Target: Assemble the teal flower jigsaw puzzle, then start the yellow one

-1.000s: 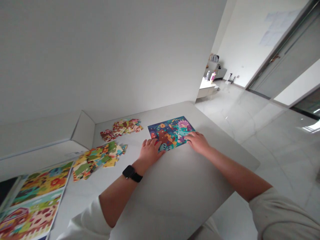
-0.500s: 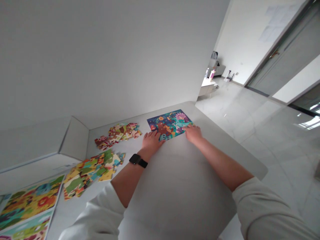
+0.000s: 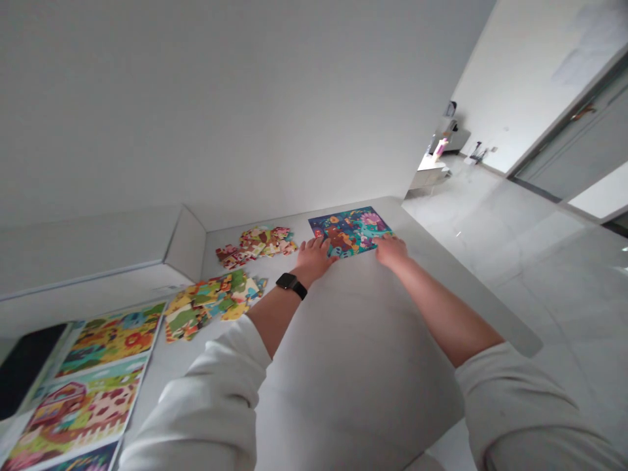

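An assembled jigsaw puzzle (image 3: 360, 229) with a dark blue and teal sea scene lies flat near the wall. My left hand (image 3: 314, 258), a black watch on its wrist, rests over the puzzle's near left corner with fingers spread and thumb out. At the near right corner, my right hand (image 3: 391, 250) touches the puzzle with its fingertips, fingers stretched forward. Left of my left hand is a loose pile of red and pink puzzle pieces (image 3: 258, 245). Closer to me lies a second pile of yellow and green pieces (image 3: 210, 302).
Printed picture sheets (image 3: 105, 386) lie at the lower left, beside a dark flat device (image 3: 29, 369). A white box-like ledge (image 3: 98, 252) juts from the wall (image 3: 245, 111). The grey table (image 3: 353, 353) ends on the right above a shiny tiled floor (image 3: 490, 242).
The view has swung left, bringing more of the picture sheets and the dark device into sight. Both hands stay at the puzzle's near corners.
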The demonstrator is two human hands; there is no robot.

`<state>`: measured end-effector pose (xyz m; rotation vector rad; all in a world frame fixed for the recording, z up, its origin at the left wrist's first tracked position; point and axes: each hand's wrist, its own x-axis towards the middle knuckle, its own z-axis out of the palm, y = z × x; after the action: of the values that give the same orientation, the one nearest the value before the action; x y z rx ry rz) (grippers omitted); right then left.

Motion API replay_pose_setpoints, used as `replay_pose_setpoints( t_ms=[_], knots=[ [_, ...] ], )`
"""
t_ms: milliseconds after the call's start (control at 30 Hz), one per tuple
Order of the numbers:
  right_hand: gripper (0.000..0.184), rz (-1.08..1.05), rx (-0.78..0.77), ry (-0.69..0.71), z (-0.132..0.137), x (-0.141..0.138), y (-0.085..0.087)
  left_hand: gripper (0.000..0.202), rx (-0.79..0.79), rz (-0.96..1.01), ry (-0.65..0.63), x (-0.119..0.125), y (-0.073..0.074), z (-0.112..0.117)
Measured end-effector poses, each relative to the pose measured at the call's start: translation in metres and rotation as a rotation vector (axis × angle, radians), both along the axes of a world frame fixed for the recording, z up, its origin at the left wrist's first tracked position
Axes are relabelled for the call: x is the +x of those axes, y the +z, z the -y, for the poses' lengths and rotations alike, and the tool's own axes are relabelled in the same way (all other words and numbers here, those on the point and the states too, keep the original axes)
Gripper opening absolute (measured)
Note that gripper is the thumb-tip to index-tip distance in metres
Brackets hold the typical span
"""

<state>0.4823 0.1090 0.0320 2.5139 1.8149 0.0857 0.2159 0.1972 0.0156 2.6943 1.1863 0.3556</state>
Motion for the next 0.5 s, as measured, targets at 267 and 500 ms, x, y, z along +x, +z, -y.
replay_pose_setpoints(
  t_ms=[267, 500],
  knots=[
    [0.053, -0.164, 0.209, 0.411, 0.021, -0.068, -0.009, 0.062, 0.116, 0.105, -0.001, -0.143, 0.018, 0.045],
    [0.046, -0.312, 0.21, 0.778, 0.028, -0.173, -0.021, 0.042, 0.154, 0.06, 0.229, -0.325, 0.025, 0.075]
  ],
)
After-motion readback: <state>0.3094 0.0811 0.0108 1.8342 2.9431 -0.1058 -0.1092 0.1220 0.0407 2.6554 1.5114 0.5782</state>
